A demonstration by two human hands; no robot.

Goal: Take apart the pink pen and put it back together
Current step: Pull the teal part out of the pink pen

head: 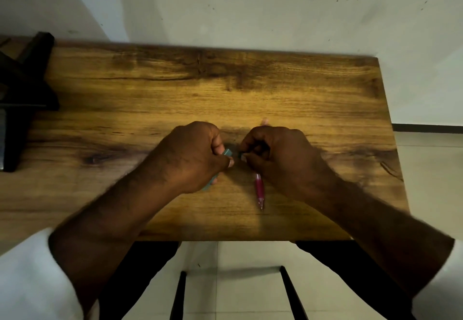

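Left hand [198, 154] grip curls round a teal item [226, 153]; right hand [275, 154] grip pinches its other end. Pink pen [259, 189] lies on the counter [225, 89] under the right wrist. Caution: a wrist shift may roll it off the near edge.

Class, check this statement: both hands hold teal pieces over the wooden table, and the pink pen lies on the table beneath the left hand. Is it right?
Not quite. The head view shows the pink pen lying beneath the right hand, not the left hand. The rest holds: both hands hold teal pieces over the wooden table.
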